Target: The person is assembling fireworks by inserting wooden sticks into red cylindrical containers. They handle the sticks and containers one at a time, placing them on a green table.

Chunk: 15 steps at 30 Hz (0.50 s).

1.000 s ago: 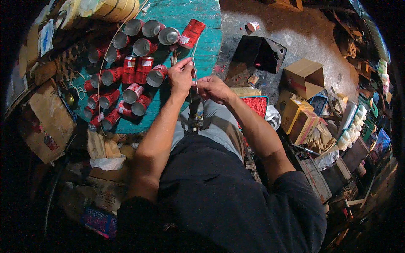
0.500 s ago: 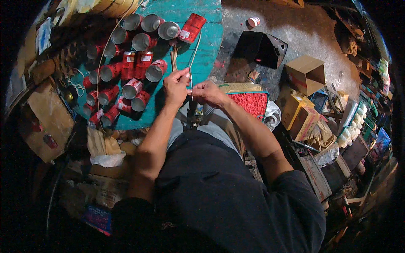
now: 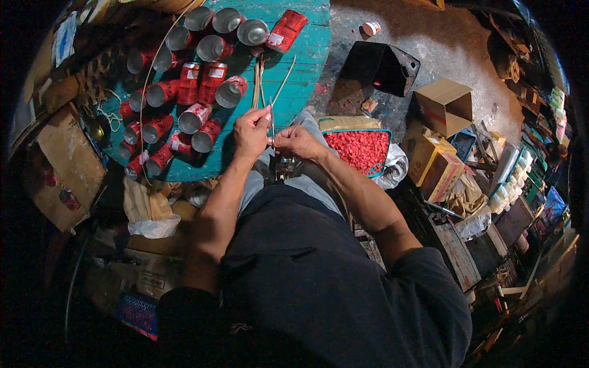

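Nearest us, our left hand (image 3: 250, 132) pinches a thin, pale, cane-like strip (image 3: 283, 80) between thumb and fingertips; our right hand (image 3: 299, 141) is closed in a pinch just below, apparently on the strip's lower end, though we cannot tell for sure. The strip slants out over the near edge of a turquoise wooden table (image 3: 307, 80). Since a moment ago, both hands and the strip's far tip have drawn closer to our lap, so we judge that the work centres on the lower end. To our right, a turquoise-rimmed tray (image 3: 390, 147) brims with small red chips (image 3: 356, 149). Beyond our hands lies a bundle of slender pale sticks (image 3: 257, 83). Red cylindrical metal cans (image 3: 253, 32) crowd the table's left side; many open mouths show bare silvery insides. Past its right edge sits an open brown cardboard box (image 3: 438, 116).
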Available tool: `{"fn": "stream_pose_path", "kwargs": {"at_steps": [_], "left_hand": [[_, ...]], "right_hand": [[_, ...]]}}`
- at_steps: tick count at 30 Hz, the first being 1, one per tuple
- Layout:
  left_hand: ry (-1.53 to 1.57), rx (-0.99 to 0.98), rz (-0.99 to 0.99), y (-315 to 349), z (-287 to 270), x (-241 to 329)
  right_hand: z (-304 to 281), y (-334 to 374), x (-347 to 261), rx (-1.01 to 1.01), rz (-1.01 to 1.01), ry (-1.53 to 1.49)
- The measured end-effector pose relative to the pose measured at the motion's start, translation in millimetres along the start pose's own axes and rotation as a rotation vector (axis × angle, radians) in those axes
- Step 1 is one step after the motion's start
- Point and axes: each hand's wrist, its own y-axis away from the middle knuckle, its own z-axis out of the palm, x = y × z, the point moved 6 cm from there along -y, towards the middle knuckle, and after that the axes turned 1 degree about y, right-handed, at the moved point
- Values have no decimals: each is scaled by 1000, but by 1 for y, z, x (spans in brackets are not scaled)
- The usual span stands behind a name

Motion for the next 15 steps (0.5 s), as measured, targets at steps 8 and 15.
{"fn": "stream_pose_path", "kwargs": {"at_steps": [8,15], "left_hand": [[-172,-60,99,8,-2,-4],[170,47,-122,40,-29,-11]], "right_hand": [[0,-1,6,42,49,-91],[16,20,-23,-13,-193,-332]]}}
